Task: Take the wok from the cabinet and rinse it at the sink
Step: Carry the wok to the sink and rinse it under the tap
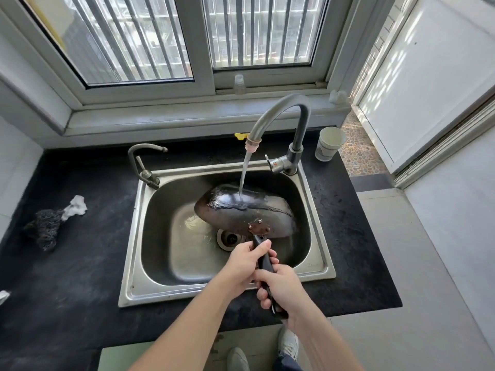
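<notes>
The dark wok (241, 210) hangs upside down over the steel sink (150, 253), its blackened underside turned up. Water streams from the tall faucet (278, 116) onto that underside and runs off toward the drain (227, 238). A black handle (263, 259) sticks out of the wok toward me. My left hand (245, 266) grips the handle close to the riveted bracket. My right hand (281, 289) grips the same handle just behind it, nearer the handle's end.
A smaller second tap (143, 163) stands at the sink's back left corner. A paper cup (329, 143) sits on the black counter at the right. A dark scrubber (44, 228) and a crumpled tissue (76, 207) lie on the counter at the left. A window sill runs behind.
</notes>
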The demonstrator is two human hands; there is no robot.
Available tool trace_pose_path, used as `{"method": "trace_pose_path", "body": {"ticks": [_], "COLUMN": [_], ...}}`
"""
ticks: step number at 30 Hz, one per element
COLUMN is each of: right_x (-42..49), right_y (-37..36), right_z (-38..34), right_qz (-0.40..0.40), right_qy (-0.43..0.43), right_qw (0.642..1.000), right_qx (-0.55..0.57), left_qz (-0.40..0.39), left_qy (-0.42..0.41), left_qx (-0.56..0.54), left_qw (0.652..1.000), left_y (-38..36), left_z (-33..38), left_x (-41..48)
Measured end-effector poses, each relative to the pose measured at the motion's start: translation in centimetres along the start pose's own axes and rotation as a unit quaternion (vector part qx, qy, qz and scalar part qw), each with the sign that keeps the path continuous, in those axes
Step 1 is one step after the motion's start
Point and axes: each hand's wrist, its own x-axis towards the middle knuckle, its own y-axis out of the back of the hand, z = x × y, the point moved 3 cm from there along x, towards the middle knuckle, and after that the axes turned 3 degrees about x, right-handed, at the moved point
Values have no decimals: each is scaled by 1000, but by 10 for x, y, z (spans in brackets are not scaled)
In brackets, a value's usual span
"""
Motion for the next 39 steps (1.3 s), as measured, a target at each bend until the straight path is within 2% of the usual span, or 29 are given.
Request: {"method": "trace_pose_path", "body": {"ticks": [10,17,23,29,39], "right_x": [3,0,-8,-21,-21], "right_y": [-22,-18,7,39,61], "right_z": [-10,2,27,51,56], "right_qz": [-38,-47,-27,-2,-23], "right_qy": [24,107,171,178,117], "right_qw": [988,943,908,914,968], "right_qx": [-148,-311,-382,-365,-222], "left_qz": [21,36,41,35,30], "left_qy": [-17,-4,-4,-26,-48], "left_qx": [-143,-188,-174,-138,16], "left_qw": [989,982,984,989,998], "left_y": [31,38,28,3,-22], "left_z": [0,-20,-48,-67,-58], "left_x": [-22,-34,-40,-49,-33]}}
